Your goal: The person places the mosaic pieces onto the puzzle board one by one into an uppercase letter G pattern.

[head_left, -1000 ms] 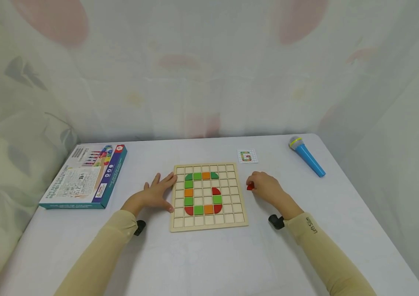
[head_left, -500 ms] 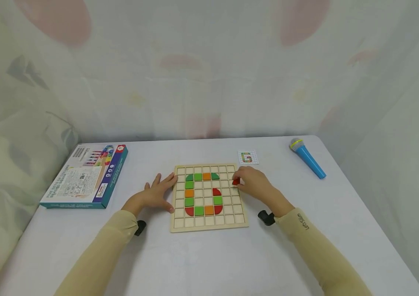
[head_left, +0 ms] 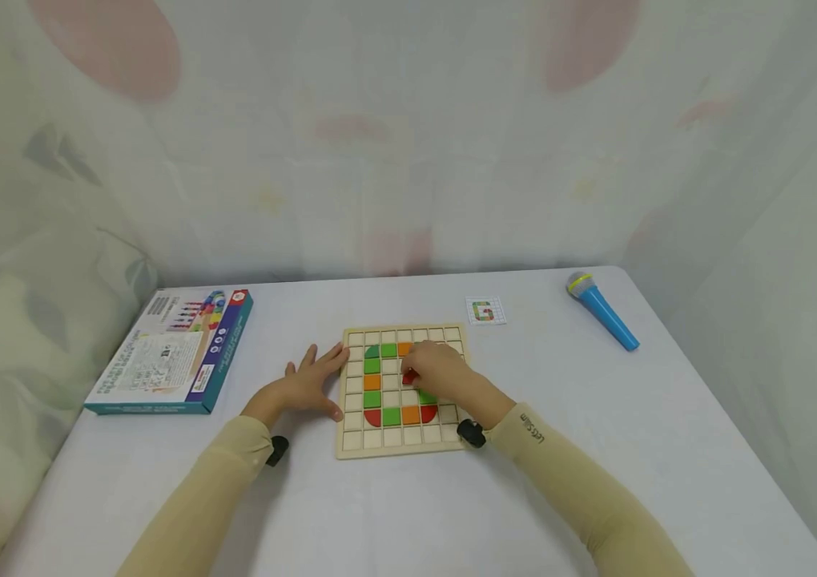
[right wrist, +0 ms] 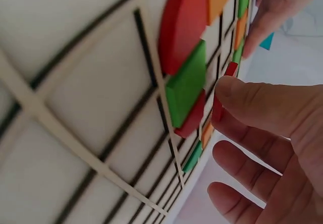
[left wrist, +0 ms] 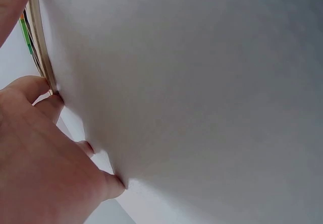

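A wooden grid board (head_left: 392, 437) lies flat on the table, with green, orange and red tiles forming a G-like shape. My left hand (head_left: 299, 391) rests at the board's left edge, fingers spread; thumb and fingertips touch the rim. Over the middle of the board, my right hand (head_left: 443, 375) pinches a red tile (right wrist: 218, 108) between thumb and index finger. In the right wrist view that tile is held above the cells, beside a placed green tile (right wrist: 186, 90) and a placed red tile (right wrist: 193, 115). My right hand hides part of the pattern in the head view.
Behind the board lies a small pattern card (head_left: 485, 310) showing a coloured G. A blue toy microphone (head_left: 605, 314) lies at the back right. At the left is a flat game box (head_left: 163, 357). A patterned curtain hangs behind the white table (head_left: 380, 521).
My right hand has carried the red tile leftward from the table right of the board to above its middle. The left hand has stayed at the board's edge.
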A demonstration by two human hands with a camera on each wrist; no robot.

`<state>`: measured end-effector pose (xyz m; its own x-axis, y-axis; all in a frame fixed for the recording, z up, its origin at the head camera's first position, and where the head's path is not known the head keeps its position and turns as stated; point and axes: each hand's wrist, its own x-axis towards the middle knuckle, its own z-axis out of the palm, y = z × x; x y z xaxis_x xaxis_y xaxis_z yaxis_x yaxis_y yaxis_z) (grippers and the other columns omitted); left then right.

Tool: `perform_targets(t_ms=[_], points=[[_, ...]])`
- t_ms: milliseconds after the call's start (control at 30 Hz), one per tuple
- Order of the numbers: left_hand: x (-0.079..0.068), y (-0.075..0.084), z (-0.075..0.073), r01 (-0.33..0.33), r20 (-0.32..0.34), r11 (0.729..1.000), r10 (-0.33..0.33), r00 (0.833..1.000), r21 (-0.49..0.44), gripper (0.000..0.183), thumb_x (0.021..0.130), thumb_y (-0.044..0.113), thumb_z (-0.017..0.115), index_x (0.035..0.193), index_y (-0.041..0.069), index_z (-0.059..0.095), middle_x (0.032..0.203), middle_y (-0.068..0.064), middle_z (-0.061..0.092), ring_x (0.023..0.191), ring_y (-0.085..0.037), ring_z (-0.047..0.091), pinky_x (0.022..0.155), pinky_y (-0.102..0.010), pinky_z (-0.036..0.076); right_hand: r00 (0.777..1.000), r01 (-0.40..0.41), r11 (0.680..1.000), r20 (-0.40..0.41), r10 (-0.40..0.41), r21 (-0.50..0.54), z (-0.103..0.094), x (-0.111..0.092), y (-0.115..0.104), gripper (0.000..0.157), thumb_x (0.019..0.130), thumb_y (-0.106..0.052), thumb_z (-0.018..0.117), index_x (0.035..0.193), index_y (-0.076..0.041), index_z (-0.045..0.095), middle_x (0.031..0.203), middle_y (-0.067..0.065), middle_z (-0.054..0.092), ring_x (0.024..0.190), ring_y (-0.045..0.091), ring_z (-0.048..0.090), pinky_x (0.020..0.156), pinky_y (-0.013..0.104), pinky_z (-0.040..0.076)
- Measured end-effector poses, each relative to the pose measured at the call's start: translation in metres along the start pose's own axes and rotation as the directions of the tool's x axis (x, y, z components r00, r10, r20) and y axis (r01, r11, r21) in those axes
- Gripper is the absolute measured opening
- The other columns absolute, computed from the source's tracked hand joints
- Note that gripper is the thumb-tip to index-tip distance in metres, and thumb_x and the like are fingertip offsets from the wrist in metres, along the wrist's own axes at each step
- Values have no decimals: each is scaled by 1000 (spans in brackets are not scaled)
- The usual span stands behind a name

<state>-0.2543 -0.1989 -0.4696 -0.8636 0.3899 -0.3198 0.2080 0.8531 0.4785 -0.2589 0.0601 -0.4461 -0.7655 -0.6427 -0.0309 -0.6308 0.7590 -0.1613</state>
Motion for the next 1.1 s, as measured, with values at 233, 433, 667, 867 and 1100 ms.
perform_targets(t_ms=[233, 433, 667, 867, 1100], points=[[1, -3, 0, 5, -2, 1000, -5, 1000, 16, 114, 59, 34, 84, 149, 17, 16, 156, -3, 3, 137, -43, -12, 97, -72, -5, 1000, -2, 1000, 1, 2, 11, 6, 3, -2, 17, 83, -14, 68, 99, -17, 71, 96, -4, 63, 92, 15, 56, 77, 29, 50], [1, -3, -1, 13, -4, 1000, -13, 1000, 2, 115, 58, 34, 85, 149, 17, 17, 156, -3, 3, 137, -42, -12, 97, -72, -6, 1000, -1, 1000, -11, 1, 19, 8, 3, -3, 16, 83, -14, 68, 98, -18, 71, 96, -5, 63, 93, 14, 57, 77, 28, 50], [1, -2, -1, 19, -13, 1000, -19, 1000, 10, 115, 57, 35, 85, 149, 18, 17, 156, -3, 4, 137, -42, -12, 98, -71, -5, 1000, -8, 1000, -8, 8, 16, 5, 2, -5, 17, 83, -15, 68, 99, -17, 72, 96, -5, 62, 93, 14, 56, 76, 28, 50], [-1, 0, -2, 16, -9, 1000, -16, 1000, 14, 114, 59, 34, 84, 149, 17, 17, 156, -4, 3, 137, -42, -11, 98, -71, -5, 1000, -13, 999, 2, 13, 31, 2, 0, -7, 19, 82, -15, 70, 100, -15, 72, 95, -3, 62, 90, 15, 55, 75, 27, 50], [-1, -1, -3, 16, 4, 1000, -16, 1000, 3, 114, 59, 34, 84, 149, 16, 17, 156, -5, 4, 137, -43, -11, 98, -71, -5, 999, 4, 998, -34, -2, 55, 3, -1, 0, 20, 83, -15, 68, 103, -14, 70, 100, -2, 63, 91, 15, 56, 74, 27, 50]])
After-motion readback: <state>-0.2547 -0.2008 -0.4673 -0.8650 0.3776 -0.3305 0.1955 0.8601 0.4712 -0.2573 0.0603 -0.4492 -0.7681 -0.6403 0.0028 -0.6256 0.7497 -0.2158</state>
